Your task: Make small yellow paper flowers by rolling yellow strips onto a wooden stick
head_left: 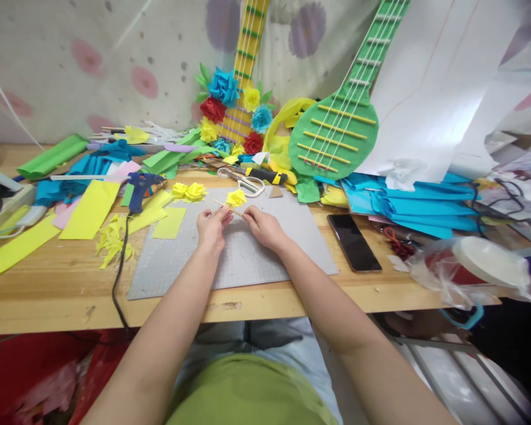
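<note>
Over the grey cutting mat [256, 254] both my hands are closed around a thin wooden stick [238, 213]. My left hand [212, 227] pinches it near its left part. The fingers of my right hand [264, 226] grip its right end. A small yellow paper flower [236, 198] sits just beyond the stick, between the hands; whether it is attached to the stick I cannot tell. Two finished-looking yellow paper flowers [189, 192] lie at the mat's far left edge. White-handled scissors [249, 186] rest just beyond my right hand.
A blue glue gun [137, 192] and yellow paper strips [91, 209] lie left. Behind stand a green paper lute [336, 136] and a yellow one [243, 71] with flowers. To the right are a phone [354, 242], blue paper [407, 203] and a bagged cup [473, 265].
</note>
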### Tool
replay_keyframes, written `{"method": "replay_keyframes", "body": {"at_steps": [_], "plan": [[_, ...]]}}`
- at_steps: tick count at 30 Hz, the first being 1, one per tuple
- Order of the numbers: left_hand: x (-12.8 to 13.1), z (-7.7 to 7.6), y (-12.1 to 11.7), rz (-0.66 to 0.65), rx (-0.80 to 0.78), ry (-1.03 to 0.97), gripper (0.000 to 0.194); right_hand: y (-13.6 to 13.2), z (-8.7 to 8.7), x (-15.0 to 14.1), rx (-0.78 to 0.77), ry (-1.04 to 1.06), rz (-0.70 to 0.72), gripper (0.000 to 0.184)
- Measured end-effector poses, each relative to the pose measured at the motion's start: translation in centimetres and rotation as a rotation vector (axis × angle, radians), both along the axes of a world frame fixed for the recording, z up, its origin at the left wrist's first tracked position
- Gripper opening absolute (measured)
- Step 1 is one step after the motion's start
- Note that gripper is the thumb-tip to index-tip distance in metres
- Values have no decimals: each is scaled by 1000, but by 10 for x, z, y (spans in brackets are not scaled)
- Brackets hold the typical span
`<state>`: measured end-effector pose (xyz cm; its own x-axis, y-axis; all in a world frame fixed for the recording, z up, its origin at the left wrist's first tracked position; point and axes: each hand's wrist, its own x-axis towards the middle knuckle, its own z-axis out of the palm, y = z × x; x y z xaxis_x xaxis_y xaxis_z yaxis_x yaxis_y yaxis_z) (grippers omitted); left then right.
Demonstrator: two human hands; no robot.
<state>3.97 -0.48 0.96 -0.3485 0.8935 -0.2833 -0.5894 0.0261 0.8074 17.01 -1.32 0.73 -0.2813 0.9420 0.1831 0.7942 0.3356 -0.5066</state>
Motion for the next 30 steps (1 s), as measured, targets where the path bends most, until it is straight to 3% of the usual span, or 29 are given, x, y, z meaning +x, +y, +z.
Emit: {"method": "replay_keyframes", "body": {"at_steps": [8,12,15,17,30], "plan": [[0,3,0,-43,-29,14,38,3,-3,-1,-103,215,2,23],[1,-2,1,-97,-47,67,40,8,-5,-4,-347,705,-47,22],[2,-3,1,-135,-74,106,41,10,-4,-5,-529,1118,-42,39],[2,-2,0,-151,-90,112,40,9,-1,-5,-588,1274,-43,40],[8,3,-3,-187,-63,-10,37,11,7,-4,-775,1432,-10,14]]}}
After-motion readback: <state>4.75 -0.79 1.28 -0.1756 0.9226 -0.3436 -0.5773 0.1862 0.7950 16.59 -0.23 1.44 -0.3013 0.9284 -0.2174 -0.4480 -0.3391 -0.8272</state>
